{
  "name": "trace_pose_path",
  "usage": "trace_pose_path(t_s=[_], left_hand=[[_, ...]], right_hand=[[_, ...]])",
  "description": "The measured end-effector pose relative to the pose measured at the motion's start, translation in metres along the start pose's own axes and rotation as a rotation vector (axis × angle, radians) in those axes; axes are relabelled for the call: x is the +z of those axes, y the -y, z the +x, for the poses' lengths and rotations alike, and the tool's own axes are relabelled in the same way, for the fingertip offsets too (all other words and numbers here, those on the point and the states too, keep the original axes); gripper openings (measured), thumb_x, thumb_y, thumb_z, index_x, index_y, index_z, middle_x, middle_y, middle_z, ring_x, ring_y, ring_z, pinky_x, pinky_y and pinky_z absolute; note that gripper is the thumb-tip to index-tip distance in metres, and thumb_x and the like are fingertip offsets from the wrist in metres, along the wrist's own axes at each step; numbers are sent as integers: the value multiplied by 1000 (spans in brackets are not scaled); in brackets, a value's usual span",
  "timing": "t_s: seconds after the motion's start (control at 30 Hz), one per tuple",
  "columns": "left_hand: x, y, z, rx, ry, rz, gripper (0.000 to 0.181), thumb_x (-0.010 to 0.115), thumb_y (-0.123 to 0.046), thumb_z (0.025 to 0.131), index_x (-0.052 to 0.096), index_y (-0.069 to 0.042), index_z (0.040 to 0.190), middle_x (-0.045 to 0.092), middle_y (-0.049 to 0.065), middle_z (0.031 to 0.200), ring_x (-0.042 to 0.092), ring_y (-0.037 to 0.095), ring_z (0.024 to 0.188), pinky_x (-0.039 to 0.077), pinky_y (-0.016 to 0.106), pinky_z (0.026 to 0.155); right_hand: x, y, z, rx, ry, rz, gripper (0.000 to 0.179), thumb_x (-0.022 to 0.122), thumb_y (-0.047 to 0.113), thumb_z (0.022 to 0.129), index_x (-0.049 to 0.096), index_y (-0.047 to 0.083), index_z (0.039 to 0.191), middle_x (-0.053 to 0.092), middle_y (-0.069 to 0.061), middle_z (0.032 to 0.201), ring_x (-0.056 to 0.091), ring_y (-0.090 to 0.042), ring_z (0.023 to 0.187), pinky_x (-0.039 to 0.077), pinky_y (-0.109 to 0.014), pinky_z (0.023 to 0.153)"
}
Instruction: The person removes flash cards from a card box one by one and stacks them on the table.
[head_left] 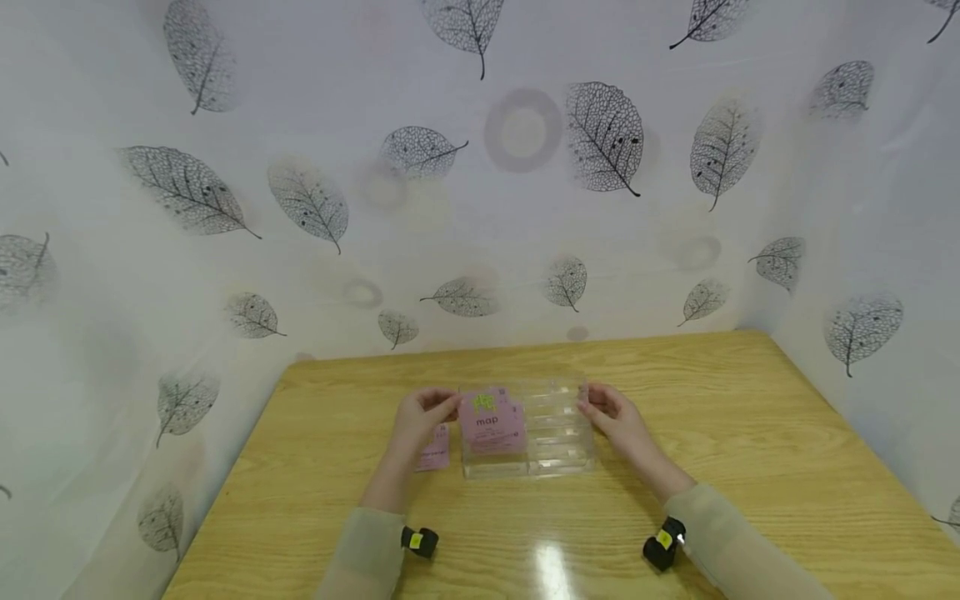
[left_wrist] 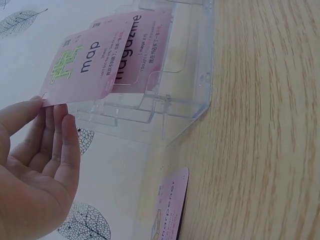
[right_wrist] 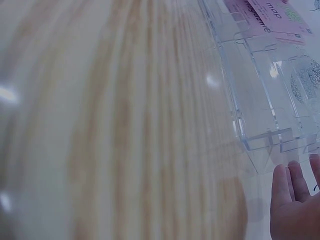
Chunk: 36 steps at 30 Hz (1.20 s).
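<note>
A clear plastic tiered card rack (head_left: 561,429) stands on the table, with rows of slots on its right half. My left hand (head_left: 415,423) pinches the lower left corner of a pink "map" card (left_wrist: 87,67) between thumb and fingers. This card has a green maze picture and stands at the rack's left half. Partly covered by it, a pink "magazine" card (left_wrist: 152,55) sits in the rack. My right hand (head_left: 618,427) holds the rack's right edge with thumb and fingertips. Another pink card, its visible letters reading "sharpener" (left_wrist: 172,207), lies on the table beside the rack, partly hidden by my left hand in the head view.
The wooden table (head_left: 750,433) reaches back to a white curtain (head_left: 517,217) printed with grey leaves, which also hangs at both sides. Black wrist cameras (head_left: 663,543) are strapped to both forearms. Light glares off the table near its front.
</note>
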<state>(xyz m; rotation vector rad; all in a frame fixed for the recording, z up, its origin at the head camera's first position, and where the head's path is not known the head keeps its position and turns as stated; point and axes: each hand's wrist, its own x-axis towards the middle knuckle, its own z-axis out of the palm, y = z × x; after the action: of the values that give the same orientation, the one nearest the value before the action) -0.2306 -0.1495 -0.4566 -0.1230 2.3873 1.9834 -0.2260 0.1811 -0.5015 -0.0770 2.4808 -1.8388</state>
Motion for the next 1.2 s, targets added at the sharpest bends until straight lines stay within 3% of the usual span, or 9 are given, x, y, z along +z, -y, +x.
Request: trace_pose_path(t_s=[0.27, 0.43, 0.8, 1.2], left_hand=[[-1, -1, 1, 10, -7, -39, 17, 71, -6, 100, 71, 5, 114, 78, 10, 101, 70, 7, 81, 64, 25, 84], [-4, -1, 1, 0, -13, -33, 19, 71, -8, 100, 71, 3, 116, 78, 9, 103, 70, 7, 82, 64, 30, 89], [-18, -3, 1, 20, -5, -67, 21, 69, -10, 103, 70, 3, 119, 76, 2, 101, 71, 7, 85, 62, 21, 85], [-32, -2, -2, -26, -42, -90, 20, 67, -9, 104, 69, 2, 120, 75, -2, 98, 70, 7, 85, 61, 19, 82]], right_hand=[[0, 0, 1, 1, 4, 1, 52, 61, 23, 110, 47, -4, 152, 57, -27, 145, 57, -37, 134, 49, -8, 88], [0, -1, 1, -1, 3, 0, 53, 61, 24, 110, 47, -4, 152, 57, -27, 145, 57, -36, 134, 49, -9, 88], [0, 0, 1, -16, -2, -10, 51, 61, 23, 110, 48, -5, 151, 58, -28, 145, 57, -36, 133, 48, -8, 89], [-1, 0, 1, -22, -2, -8, 50, 62, 22, 109, 49, -5, 151, 59, -27, 144, 60, -26, 126, 50, -10, 89]])
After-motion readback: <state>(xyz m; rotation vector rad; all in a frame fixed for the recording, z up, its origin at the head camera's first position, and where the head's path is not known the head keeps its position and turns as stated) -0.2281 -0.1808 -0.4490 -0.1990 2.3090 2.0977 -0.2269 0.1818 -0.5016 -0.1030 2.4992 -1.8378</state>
